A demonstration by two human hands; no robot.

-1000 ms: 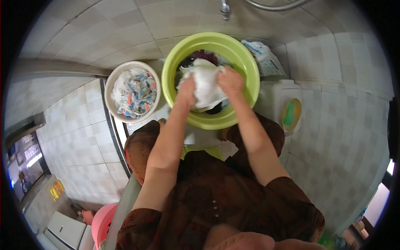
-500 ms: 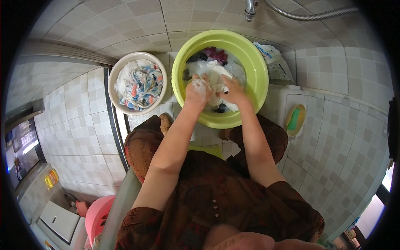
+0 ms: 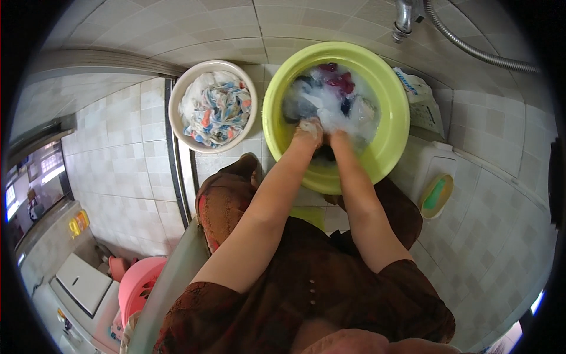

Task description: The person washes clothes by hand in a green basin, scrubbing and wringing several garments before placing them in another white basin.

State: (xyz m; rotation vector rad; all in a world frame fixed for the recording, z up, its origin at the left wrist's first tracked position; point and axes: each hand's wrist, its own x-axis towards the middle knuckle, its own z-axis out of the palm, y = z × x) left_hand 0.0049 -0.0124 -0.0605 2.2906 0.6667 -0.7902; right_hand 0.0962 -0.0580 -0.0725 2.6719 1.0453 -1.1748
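Both my hands are down in cloudy, soapy water inside a big lime-green basin [image 3: 396, 121]. Suds coat the back of my left hand [image 3: 310, 128], and its fingers are hidden by water and cloth. Close beside it, my right hand [image 3: 338, 138] is sunk to about the wrist and blurred. Just beyond them a whitish garment [image 3: 317, 101] floats partly under the suds. A maroon cloth [image 3: 339, 79] lies toward the far side of the basin, with dark grey cloth [image 3: 299, 108] at the left. What my fingers touch under the surface is hidden.
A cream basin [image 3: 174, 105] of patterned wet cloth stands left of mine. At right are a white printed bag [image 3: 420, 97] and an oval dish with a green soap bar [image 3: 435, 194]. A metal tap [image 3: 404, 22] and hose [image 3: 480, 52] hang above; a pink basin [image 3: 131, 286] sits lower left.
My hands have come closer together and sunk into the water. The white garment that was spread under them is now mostly submerged. The whole view has shifted slightly.
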